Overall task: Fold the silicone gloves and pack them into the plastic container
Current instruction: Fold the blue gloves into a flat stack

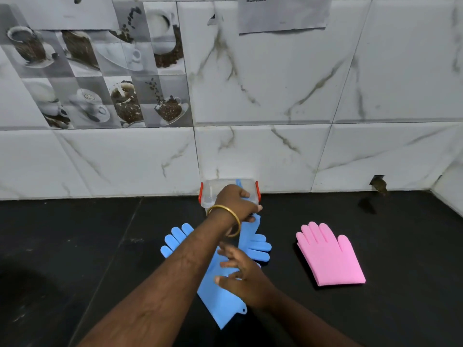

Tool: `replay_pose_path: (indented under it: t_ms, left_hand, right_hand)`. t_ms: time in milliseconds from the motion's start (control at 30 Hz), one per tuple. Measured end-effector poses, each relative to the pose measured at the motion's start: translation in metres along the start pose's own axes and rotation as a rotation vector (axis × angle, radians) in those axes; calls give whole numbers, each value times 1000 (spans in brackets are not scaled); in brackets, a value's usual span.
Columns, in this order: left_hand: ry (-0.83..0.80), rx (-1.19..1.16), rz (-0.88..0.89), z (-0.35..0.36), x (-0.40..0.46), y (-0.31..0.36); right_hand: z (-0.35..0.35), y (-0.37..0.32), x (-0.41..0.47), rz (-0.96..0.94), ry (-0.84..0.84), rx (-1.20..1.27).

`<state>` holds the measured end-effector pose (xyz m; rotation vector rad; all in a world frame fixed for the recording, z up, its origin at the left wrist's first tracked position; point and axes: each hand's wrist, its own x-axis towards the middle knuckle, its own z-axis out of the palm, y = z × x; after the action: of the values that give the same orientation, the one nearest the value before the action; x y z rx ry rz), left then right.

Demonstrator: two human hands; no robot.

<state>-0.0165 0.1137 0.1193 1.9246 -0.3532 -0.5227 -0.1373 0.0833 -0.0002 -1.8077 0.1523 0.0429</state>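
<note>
A clear plastic container [208, 194] with red clips stands against the wall at the back of the black counter. My left hand [236, 200], with a gold bangle on the wrist, grips the cuff end of a blue silicone glove [256, 244] right over the container. That glove's fingers trail down onto the counter. A second blue glove [223, 304] lies flat, its fingers pointing to the far left. My right hand [240, 275] rests on it with fingers spread. My left forearm crosses and hides its middle.
A pair of pink gloves [330, 259] lies stacked to the right on the black counter [75, 246]. The marble-tiled wall [275, 151] rises directly behind the container, with a small hole [378, 185] low at the right.
</note>
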Motion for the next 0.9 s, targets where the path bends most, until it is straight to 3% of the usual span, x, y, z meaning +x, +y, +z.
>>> replay_pose_path:
  t_ms: [200, 433, 700, 800, 900]
  left_hand:
    - [-65, -190, 132, 39, -20, 67]
    - [-86, -342, 248, 41, -32, 99]
    - [-158, -484, 109, 18, -29, 55]
    - [-187, -523, 43, 9, -27, 23]
    - [-207, -539, -3, -2, -26, -9]
  right_hand:
    - [-50, -42, 37, 9, 148, 14]
    - [-130, -37, 27, 68, 358, 301]
    - [-176, 1, -8, 2, 529, 535]
    - [-186, 15, -15, -5, 549, 739]
    - [-190, 25, -28, -37, 464, 1039]
